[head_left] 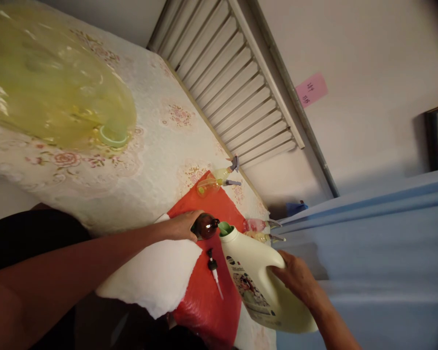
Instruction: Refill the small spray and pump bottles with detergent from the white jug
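fingers of the left hand point(180, 224) are clenched round a small brown bottle point(205, 226), holding it down over the red sheet point(204, 301). the bottle's neck is open and points at the jug. the grip reads as bracing, to keep a light bottle from shifting.

fingers of the right hand point(295, 277) are wrapped on the far side of a big cream jug point(257, 282), probably at its handle, though that is hidden. the jug is tipped over and its green spout point(224, 228) sits right at the brown bottle's mouth; touching or just short, cannot tell. no liquid seen.

a pump head point(213, 270) lies loose on the red sheet between the white cloth point(156, 277) and the jug, likely parked within reach. the left wrist rests on the white cloth.

the red sheet covers the floral surface point(149, 160), plausibly against drips. spray bottles point(219, 182) lie beyond the hands. a yellow translucent bag point(51, 82) sits well apart.
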Available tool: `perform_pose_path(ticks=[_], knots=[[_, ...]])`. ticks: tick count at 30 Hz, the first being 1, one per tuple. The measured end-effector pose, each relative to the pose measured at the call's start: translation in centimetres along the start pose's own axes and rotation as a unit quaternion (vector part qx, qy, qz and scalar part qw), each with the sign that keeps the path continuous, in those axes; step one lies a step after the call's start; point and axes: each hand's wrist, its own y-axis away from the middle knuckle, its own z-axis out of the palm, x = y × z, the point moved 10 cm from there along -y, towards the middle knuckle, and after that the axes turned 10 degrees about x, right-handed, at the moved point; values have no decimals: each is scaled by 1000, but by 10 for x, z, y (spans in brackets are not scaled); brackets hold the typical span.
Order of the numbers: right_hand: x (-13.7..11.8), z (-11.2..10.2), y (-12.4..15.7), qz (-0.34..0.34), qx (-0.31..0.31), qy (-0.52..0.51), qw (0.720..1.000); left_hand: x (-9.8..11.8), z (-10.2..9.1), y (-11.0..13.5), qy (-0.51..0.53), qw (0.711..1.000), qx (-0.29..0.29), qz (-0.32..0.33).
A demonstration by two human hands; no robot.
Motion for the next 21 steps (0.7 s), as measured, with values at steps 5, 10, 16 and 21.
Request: perform_pose_path(ticks=[5, 10, 16, 21], knots=[[-1, -1, 0, -4, 5, 1, 1000, 1, -3, 0, -12, 1000, 11, -12], [-1, 0, 0, -8, 0, 2, 1000, 4, -1, 1, -2, 1000, 2, -11], [0, -1, -1, -13, 6, 6, 1000, -1, -1, 0, -9, 1000, 7, -6], [-1, -2, 0, -6, 7, -4, 1000, -2, 0, 0, -9, 1000, 5, -6]])
